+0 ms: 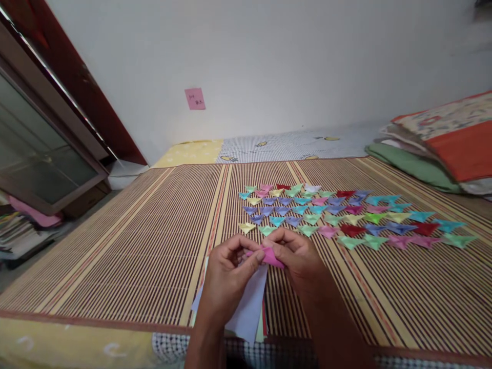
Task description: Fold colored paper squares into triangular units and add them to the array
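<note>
Between my two hands is a small piece of folded pink paper (273,258). My left hand (233,266) pinches its left end between thumb and fingers. The right side of the paper is gripped by my right hand (295,253), with the thumb on top. Beneath my hands lies a stack of paper sheets (248,312), white on top with green and red edges showing. Just beyond my fingers stand rows of small folded paper boats (294,221) in pink, blue, green, yellow and red. My fingers partly hide the pink paper's shape.
A striped bamboo mat (154,236) covers the bed. Folded bedding (461,148) is piled at the back right. A pink note (195,99) is stuck to the white wall. On the left are a glass-fronted cabinet (42,133) and stacked books (23,225).
</note>
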{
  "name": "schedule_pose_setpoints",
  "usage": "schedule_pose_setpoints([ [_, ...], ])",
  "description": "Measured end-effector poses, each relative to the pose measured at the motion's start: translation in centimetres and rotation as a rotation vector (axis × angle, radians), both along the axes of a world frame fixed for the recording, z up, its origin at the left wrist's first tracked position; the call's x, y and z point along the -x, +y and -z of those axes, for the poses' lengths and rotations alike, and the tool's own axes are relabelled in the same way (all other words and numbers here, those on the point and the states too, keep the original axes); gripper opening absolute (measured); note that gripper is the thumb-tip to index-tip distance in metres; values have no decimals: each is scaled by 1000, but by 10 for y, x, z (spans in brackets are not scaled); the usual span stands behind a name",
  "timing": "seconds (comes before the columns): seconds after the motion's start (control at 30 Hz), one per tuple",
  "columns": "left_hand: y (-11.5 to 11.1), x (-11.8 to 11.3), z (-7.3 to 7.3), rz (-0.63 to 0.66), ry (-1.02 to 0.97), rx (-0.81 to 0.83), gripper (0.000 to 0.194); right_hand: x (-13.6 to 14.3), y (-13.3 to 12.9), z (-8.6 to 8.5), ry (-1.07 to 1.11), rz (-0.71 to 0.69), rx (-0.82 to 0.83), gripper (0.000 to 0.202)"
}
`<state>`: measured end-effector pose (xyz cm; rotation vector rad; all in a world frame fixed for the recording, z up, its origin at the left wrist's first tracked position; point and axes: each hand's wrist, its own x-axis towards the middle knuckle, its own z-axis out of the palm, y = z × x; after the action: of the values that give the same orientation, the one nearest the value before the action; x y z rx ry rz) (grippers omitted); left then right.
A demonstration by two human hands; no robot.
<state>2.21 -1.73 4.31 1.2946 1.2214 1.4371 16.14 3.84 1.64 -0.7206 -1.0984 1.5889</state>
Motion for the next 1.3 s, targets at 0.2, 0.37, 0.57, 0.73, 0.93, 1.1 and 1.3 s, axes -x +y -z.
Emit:
schedule_pose_setpoints([
  [0.2,0,-5,-1,-41,-105,38,17,0,-1,1,14,-30,37,18],
  [0.37,1,-11,-2,-84,-139,43,18,-2,-3,-2,20,-46,53,26],
  [0.57,2,-11,0,-104,-146,52,19,-5,-1,-1,-71,-26,-47,29],
  [0.73,3,-12,1,-97,-183,62,19,-5,-5,-6,-88,-14,-75,18],
  [0.93,3,-5,3,22,-189,130,24,-3,-4,-3,-76,41,-80,20],
  [1.1,1,-3,4,74,-102,96,22,-3,-3,1,-48,-15,-70,24],
  [1.3,2,-3,4,90,-86,87,28,-6,-4,-1,-52,-51,-119,21],
])
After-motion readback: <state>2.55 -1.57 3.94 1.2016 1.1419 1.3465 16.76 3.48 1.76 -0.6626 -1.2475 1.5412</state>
